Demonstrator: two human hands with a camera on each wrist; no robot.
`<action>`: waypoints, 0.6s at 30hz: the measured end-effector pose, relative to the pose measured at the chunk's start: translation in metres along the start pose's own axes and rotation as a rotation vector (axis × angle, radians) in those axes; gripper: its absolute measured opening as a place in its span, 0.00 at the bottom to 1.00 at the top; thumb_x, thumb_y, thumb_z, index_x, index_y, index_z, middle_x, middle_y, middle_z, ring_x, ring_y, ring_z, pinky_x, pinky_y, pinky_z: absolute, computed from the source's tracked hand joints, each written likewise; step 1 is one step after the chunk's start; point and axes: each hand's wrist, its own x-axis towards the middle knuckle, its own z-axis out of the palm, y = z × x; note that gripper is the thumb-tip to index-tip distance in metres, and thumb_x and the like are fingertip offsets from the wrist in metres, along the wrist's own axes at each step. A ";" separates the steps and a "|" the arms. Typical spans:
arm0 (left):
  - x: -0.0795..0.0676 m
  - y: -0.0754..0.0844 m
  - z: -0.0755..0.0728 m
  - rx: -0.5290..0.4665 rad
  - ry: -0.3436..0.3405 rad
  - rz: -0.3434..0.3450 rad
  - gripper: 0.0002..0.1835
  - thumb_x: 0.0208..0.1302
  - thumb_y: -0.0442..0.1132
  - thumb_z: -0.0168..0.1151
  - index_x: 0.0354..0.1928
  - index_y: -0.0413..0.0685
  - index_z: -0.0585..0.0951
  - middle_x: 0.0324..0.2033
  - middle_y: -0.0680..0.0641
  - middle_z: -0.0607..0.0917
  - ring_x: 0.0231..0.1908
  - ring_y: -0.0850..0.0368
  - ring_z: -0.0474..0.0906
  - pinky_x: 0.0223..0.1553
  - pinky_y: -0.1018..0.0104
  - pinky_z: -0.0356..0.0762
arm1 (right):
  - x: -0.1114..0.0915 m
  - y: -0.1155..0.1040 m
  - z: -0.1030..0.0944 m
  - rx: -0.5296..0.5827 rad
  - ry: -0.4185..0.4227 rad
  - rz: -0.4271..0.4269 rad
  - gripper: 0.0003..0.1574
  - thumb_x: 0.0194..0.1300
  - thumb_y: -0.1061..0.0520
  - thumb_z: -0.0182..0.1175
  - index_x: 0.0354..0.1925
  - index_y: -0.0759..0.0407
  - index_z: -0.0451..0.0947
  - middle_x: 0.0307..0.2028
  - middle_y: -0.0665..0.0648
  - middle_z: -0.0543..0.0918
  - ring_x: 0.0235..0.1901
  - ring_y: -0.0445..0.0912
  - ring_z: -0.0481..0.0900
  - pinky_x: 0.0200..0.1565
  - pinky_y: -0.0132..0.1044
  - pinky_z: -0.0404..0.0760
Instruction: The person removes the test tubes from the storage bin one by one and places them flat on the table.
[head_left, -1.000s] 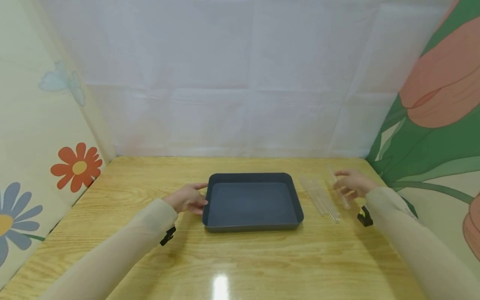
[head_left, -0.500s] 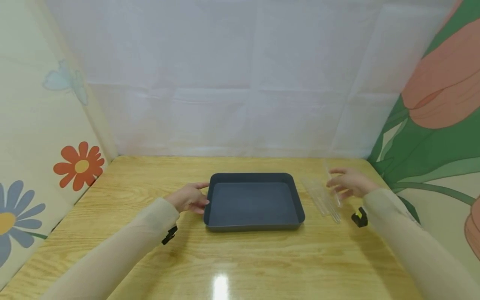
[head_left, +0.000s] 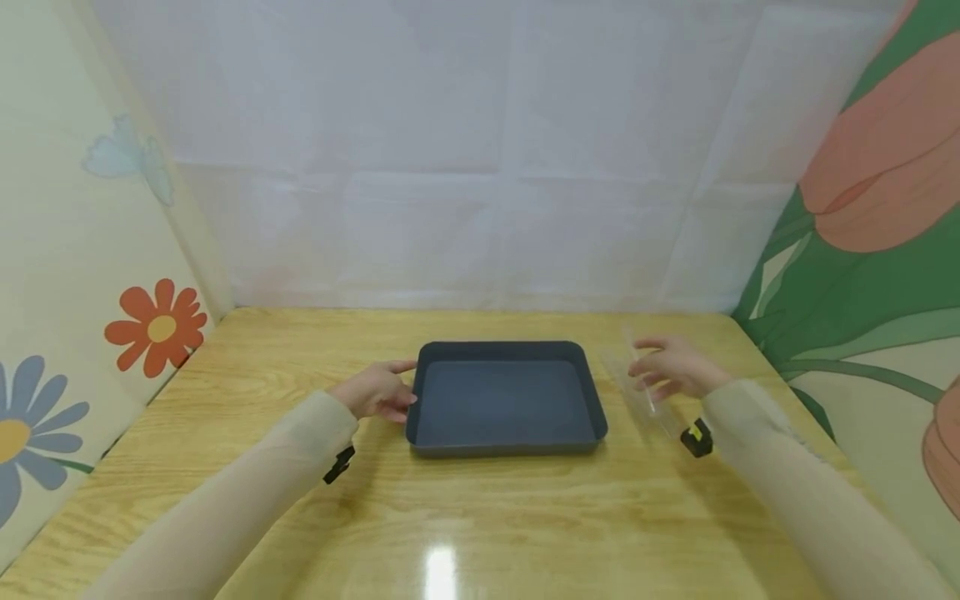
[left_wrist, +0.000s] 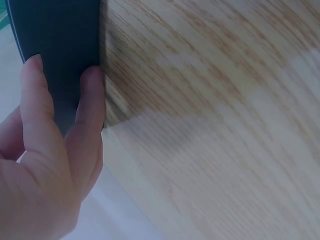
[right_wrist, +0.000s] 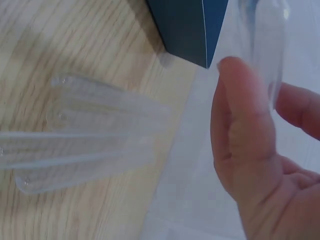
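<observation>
A dark blue-grey rectangular tray lies on the wooden table, its corners rounded. At its left end is my left hand; in the left wrist view, extended fingertips touch the outer wall. My right hand holds a clear test tube between thumb and fingers, raised just right of the tray. Below that hand, several more clear test tubes lie side by side on the table, their rounded ends showing in the right wrist view. In the head view the held tube overlaps them.
The wooden table runs back to a white hanging sheet. Flower-patterned panels stand at both sides, with a red flower on the left and a pink tulip on the right.
My right hand has moved left with the test tube, from right of the lying tubes to over them, closer to the tray. The left hand stays at the tray's left end.
</observation>
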 end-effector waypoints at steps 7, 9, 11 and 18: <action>-0.001 0.002 0.001 0.008 0.004 -0.003 0.43 0.68 0.20 0.51 0.80 0.46 0.46 0.70 0.23 0.63 0.26 0.59 0.78 0.25 0.71 0.83 | 0.003 -0.005 0.013 0.056 0.005 -0.006 0.45 0.71 0.63 0.54 0.75 0.76 0.44 0.48 0.66 0.85 0.36 0.42 0.85 0.32 0.33 0.86; -0.002 0.002 0.002 0.009 0.006 -0.006 0.43 0.68 0.20 0.51 0.80 0.47 0.46 0.70 0.23 0.63 0.26 0.59 0.78 0.25 0.72 0.83 | 0.003 -0.007 0.016 0.076 0.000 -0.007 0.46 0.70 0.64 0.55 0.75 0.76 0.43 0.46 0.63 0.86 0.35 0.42 0.84 0.31 0.32 0.86; -0.002 0.002 0.002 0.009 0.007 -0.006 0.44 0.68 0.20 0.51 0.80 0.47 0.46 0.70 0.23 0.62 0.26 0.59 0.78 0.24 0.72 0.83 | 0.003 -0.009 0.019 0.086 -0.008 -0.011 0.46 0.70 0.64 0.55 0.75 0.76 0.43 0.45 0.62 0.86 0.34 0.41 0.84 0.31 0.33 0.86; 0.000 0.002 0.001 0.004 0.008 -0.001 0.44 0.68 0.20 0.51 0.80 0.48 0.46 0.70 0.23 0.62 0.24 0.60 0.76 0.24 0.72 0.83 | 0.004 -0.016 0.032 0.084 -0.025 -0.017 0.46 0.69 0.64 0.57 0.75 0.74 0.46 0.54 0.73 0.81 0.35 0.43 0.84 0.33 0.34 0.87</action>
